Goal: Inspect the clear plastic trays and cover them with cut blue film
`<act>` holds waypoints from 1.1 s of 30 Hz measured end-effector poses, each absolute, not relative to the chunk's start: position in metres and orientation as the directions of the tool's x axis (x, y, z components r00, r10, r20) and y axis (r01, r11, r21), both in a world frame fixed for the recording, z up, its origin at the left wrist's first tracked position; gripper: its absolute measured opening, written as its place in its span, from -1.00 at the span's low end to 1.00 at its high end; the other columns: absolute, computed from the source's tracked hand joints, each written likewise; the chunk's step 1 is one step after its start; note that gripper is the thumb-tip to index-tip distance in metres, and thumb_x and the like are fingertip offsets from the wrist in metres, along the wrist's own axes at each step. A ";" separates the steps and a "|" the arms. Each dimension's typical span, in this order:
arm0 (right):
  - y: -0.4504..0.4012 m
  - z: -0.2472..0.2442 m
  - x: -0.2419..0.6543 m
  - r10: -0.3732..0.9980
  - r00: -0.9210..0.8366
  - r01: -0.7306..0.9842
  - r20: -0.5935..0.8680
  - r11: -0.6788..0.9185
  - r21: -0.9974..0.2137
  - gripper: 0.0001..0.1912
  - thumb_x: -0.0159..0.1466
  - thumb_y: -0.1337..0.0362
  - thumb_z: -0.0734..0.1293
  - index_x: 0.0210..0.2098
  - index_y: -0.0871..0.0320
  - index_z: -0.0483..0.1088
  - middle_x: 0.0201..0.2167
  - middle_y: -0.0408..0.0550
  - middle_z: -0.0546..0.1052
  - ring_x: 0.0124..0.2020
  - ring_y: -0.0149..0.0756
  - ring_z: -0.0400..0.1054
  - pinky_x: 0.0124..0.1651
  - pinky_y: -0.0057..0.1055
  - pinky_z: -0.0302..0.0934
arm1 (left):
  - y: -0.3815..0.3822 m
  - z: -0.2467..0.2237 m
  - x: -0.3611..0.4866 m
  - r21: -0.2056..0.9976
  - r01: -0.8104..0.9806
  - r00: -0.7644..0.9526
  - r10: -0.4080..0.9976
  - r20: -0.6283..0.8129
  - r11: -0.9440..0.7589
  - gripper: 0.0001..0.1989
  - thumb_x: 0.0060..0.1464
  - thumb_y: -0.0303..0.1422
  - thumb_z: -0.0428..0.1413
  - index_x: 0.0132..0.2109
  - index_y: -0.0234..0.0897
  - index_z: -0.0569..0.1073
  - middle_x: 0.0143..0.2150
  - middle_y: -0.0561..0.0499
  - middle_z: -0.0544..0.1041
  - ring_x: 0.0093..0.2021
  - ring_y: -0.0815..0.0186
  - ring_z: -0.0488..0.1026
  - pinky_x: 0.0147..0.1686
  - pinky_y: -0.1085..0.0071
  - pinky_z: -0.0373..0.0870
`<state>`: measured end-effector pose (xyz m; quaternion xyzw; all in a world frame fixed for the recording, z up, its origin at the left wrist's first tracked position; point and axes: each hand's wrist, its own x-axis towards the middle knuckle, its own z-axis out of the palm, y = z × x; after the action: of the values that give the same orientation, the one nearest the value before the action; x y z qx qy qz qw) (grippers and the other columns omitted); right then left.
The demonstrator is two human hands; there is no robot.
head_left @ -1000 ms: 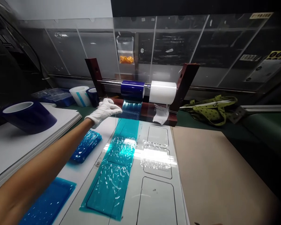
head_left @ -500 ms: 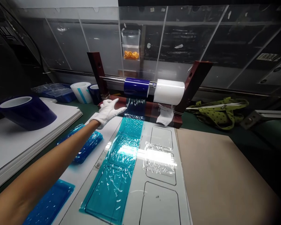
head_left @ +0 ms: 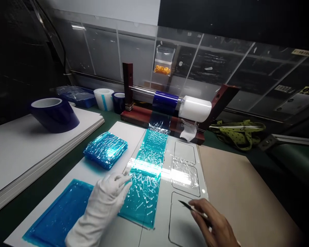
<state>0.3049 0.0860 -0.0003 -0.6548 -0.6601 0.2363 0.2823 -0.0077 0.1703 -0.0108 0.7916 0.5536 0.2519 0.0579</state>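
A strip of teal-looking film point(head_left: 141, 202) runs from the blue film roll point(head_left: 166, 99) down over a pale sheet with drawn black outlines. My left hand point(head_left: 108, 192), in a white glove, is at the strip's left edge, fingers extended and slightly apart; contact cannot be made out. My bare right hand point(head_left: 216, 223) grips a thin, dark pointed tool point(head_left: 186, 206) over a drawn outline; whether it is a knife or tweezers is unclear. Left of the strip lie a blue film-covered sheet point(head_left: 64, 209) and a shiny blue film-wrapped stack point(head_left: 106, 149).
A white film roll point(head_left: 197, 109) shares the bar of the dark red stand point(head_left: 136, 116). Clear film point(head_left: 184, 173) lies on the outlines. A brown board point(head_left: 237, 185) is right, with a green bag point(head_left: 239, 133) behind. Left, a large blue roll point(head_left: 56, 116) stands on white sheets point(head_left: 15, 151).
My left hand has come back from beside the stand to the nearer part of the strip. My right hand with the pointed tool has entered at lower right. The camera view has shifted.
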 end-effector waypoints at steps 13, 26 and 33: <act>0.162 0.015 0.207 0.964 -0.261 0.957 0.049 0.265 -0.120 -0.82 0.38 0.33 0.17 -0.31 0.11 0.37 -0.33 -0.10 0.50 -0.37 -0.33 0.38 -0.44 -0.47 -0.04 | 0.142 -0.020 -0.011 0.213 0.948 0.185 0.955 0.232 -0.236 -0.66 0.23 -0.25 -0.02 0.11 -0.13 0.42 -0.21 -0.12 0.48 -0.27 0.16 0.41 -0.29 0.24 0.36; 0.232 0.005 0.146 0.923 -0.382 0.923 -0.052 0.379 -0.059 -0.77 0.36 0.37 0.17 -0.35 0.10 0.41 -0.31 -0.13 0.52 -0.34 -0.36 0.36 -0.47 -0.37 -0.25 | 0.159 -0.026 -0.001 0.148 0.977 0.124 0.974 0.188 -0.153 -0.63 0.20 -0.22 0.01 0.12 -0.13 0.43 -0.14 -0.18 0.47 -0.21 0.02 0.40 -0.29 0.13 0.36; 0.199 0.020 0.224 0.959 -0.244 0.970 -0.141 0.243 -0.026 -0.77 0.30 0.45 0.19 -0.39 0.13 0.42 -0.34 -0.10 0.53 -0.35 -0.33 0.36 -0.46 -0.38 -0.26 | 0.161 -0.021 -0.002 0.164 0.971 0.150 0.975 0.162 -0.176 -0.61 0.24 -0.23 -0.05 0.17 -0.13 0.40 -0.01 -0.20 0.48 -0.08 -0.03 0.40 -0.17 0.08 0.36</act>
<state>0.2238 0.1990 0.0196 -0.6129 -0.7869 0.0536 -0.0479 -0.0017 0.1609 -0.0207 0.7581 0.6417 0.1158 0.0104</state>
